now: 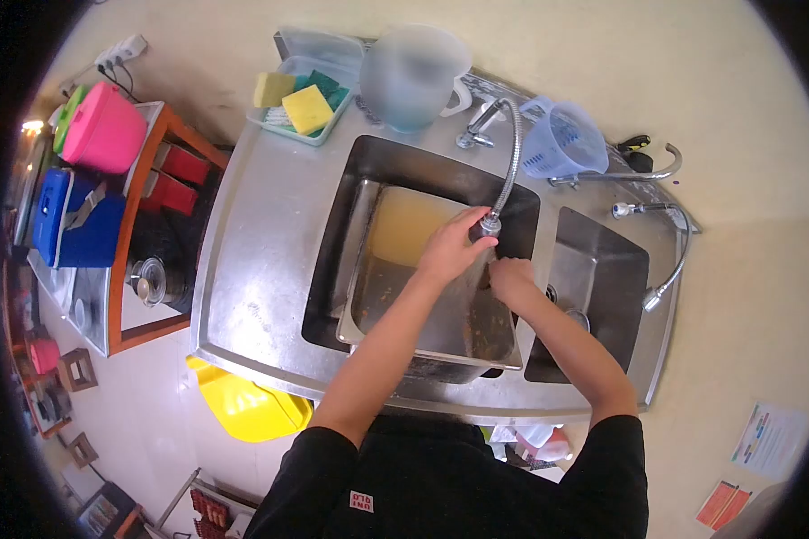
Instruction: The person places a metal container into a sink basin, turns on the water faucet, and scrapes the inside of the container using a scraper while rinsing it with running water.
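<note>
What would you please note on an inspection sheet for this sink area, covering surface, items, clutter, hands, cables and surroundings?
Surface: stainless steel counter, shiny, a few small marks.
Job's things: rectangular metal pan in the left sink basin, holding cloudy yellowish liquid, with brownish bits inside; spray head above it.
Clutter: sponge tub, large translucent pitcher and bluish plastic jug along the back.
Hands: left hand grips the spray head; right hand is curled at the pan's right edge, contents hidden.
Cables: dark cords plugged into a white power strip, left wall.
Surroundings: orange-framed shelf at left; notices on the right wall.
</note>
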`<state>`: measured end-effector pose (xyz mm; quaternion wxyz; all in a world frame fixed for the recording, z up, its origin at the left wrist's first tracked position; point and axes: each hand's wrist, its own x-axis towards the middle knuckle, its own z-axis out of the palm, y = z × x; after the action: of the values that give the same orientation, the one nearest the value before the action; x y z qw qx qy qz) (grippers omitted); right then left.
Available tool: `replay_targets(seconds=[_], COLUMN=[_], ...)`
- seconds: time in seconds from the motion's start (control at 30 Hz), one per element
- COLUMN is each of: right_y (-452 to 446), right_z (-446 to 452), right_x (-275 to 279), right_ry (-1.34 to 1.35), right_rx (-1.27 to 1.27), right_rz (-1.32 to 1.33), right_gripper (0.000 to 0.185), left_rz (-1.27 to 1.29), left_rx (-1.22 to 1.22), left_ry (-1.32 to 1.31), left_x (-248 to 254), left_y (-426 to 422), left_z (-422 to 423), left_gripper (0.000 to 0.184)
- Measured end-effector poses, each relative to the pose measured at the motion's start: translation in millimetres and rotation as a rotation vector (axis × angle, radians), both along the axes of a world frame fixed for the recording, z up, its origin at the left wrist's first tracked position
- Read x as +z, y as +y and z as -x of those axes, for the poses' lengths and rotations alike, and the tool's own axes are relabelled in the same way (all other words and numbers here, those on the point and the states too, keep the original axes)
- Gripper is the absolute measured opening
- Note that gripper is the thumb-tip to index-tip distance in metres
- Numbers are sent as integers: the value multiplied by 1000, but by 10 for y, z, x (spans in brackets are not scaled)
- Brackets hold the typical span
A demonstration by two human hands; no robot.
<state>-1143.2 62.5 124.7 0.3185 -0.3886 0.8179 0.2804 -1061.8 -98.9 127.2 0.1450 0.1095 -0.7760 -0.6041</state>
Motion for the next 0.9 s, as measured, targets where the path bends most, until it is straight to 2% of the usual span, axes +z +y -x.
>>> replay_targets(seconds=[0.07,0.17,0.27,0.33,0.43,0.47,0.57,0.63,0.67,0.7,0.77,0.8,0.87,0.9], right_y=[38,110,110,23,-20,-19,-58,42,54,-15,-175,-170,-107,-120], right_z=[-57,-148,-207,-328,-496,-500,-414,-390,-396,-438,-528,-548,-555,-507], right_x=[141,284,344,544,400,211,-193,-757,-939,-996,-1107,-1273,-1912,-2183], right_ry=[-12,9,7,-66,-162,-200,-364,-436,-472,-473,-477,-371,-163,-118], right_rx=[-31,-45,-69,-24,25,-39,117,181,207,130,-12,62,215,195], right_rz=[60,118,113,27,33,32,89,57,41,31,-3,56,175,235], right_gripper=[27,25,23,25,31,32,30,32,33,32,31,30,31,29], left_rz=[37,234,198,271,371,405,410,419,446,471,545,580,453,389], left_rx=[105,185,130,114,2,-46,-82,-352,-358,-367,-480,-531,-387,-317], left_ry=[17,-79,-231,-220,-316,-368,-238,-431,-405,-379,-520,-591,-576,-570], left_x=[-105,-100,32,51,172,219,192,474,498,510,570,594,644,650], left_y=[8,-31,-52,-83,-177,-237,-226,-347,-380,-400,-441,-466,-452,-435], left_z=[-1,-11,-49,-44,-62,-79,-554,-991,-1247,-1453,-1631,-1668,-1631,-1614], left_gripper=[61,59,58,59,62,63,65,63,56,50,42,40,33,30])
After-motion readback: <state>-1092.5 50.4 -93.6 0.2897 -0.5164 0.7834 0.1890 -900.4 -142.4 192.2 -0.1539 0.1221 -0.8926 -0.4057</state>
